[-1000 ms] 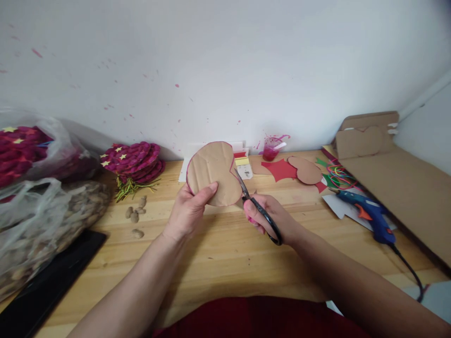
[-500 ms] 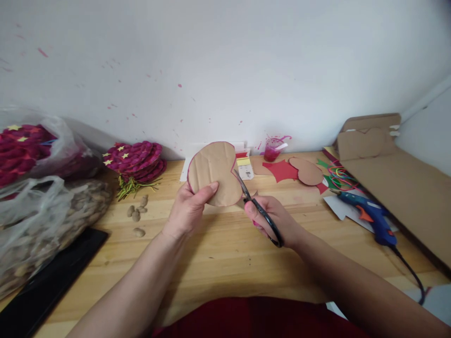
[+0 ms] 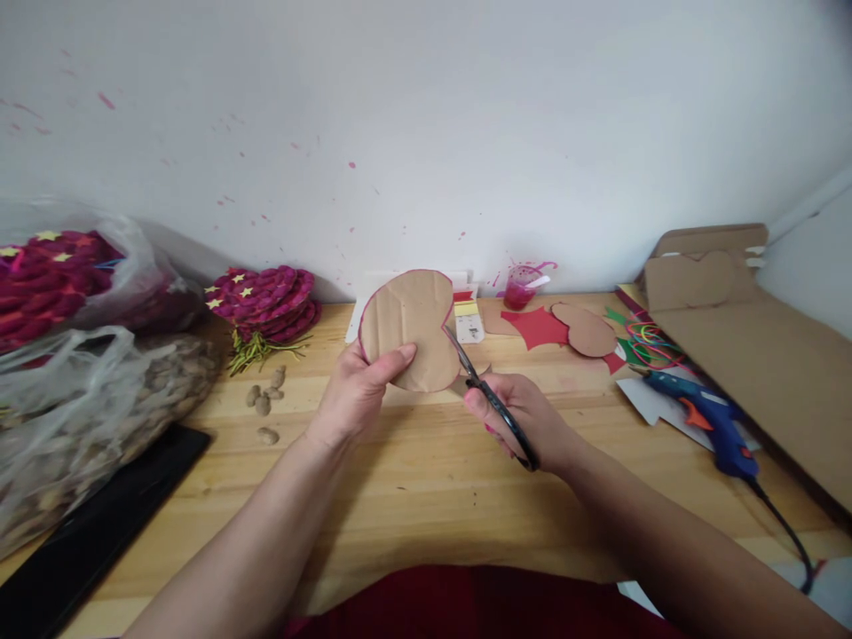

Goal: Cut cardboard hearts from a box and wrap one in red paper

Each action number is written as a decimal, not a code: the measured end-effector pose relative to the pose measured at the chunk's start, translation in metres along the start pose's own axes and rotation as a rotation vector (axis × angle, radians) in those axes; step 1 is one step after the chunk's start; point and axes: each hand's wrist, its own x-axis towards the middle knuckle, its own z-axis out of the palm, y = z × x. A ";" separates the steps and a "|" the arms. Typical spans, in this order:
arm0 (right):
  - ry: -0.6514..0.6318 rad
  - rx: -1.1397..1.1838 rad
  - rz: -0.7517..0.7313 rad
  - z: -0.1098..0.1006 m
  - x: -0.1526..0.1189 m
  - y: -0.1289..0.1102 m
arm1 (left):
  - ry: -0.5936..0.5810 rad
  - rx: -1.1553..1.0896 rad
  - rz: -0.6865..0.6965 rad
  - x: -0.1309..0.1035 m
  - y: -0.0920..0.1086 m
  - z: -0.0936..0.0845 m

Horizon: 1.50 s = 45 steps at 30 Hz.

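Note:
My left hand (image 3: 363,382) grips a brown cardboard cutout (image 3: 409,324) by its lower left edge, thumb on the front face and the other fingers hidden behind. The cutout is rounded, with a notch on its right side and a magenta line along its edge. My right hand (image 3: 516,413) is closed around the handles of black-handled scissors (image 3: 474,374). Their blades point up and left, with the tips at the notch. A scrap of cardboard (image 3: 461,384) shows just below the blades, partly hidden by them.
Peanuts (image 3: 266,399) and stacked magenta-painted pieces (image 3: 266,306) lie left, beside plastic bags (image 3: 126,355). A cup of magenta paint (image 3: 523,286), red paper (image 3: 536,328) and another cardboard cutout (image 3: 586,330) stand behind. At right are a blue glue gun (image 3: 719,426) and large cardboard (image 3: 765,355).
The whole view has shifted slightly, so the surroundings sit a little further right. Both hands keep their grips, and the scissors remain at the notch of the cutout.

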 end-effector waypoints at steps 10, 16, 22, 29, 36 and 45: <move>0.044 -0.027 0.033 0.005 0.000 0.006 | 0.052 -0.043 -0.004 -0.005 0.000 0.007; -0.008 0.029 0.083 0.006 0.001 0.007 | 0.108 -0.034 0.028 -0.005 -0.001 0.006; -0.056 0.076 0.191 0.008 0.001 0.006 | 0.115 0.014 0.034 -0.004 -0.003 0.002; -0.071 0.041 0.128 0.006 0.001 0.008 | 0.168 -0.030 0.016 -0.005 0.000 0.007; -0.068 0.093 0.148 0.009 0.000 0.007 | 0.182 -0.049 0.014 -0.006 0.002 0.009; -0.065 0.103 0.164 0.008 -0.001 0.007 | 0.149 0.000 0.054 -0.007 0.003 0.010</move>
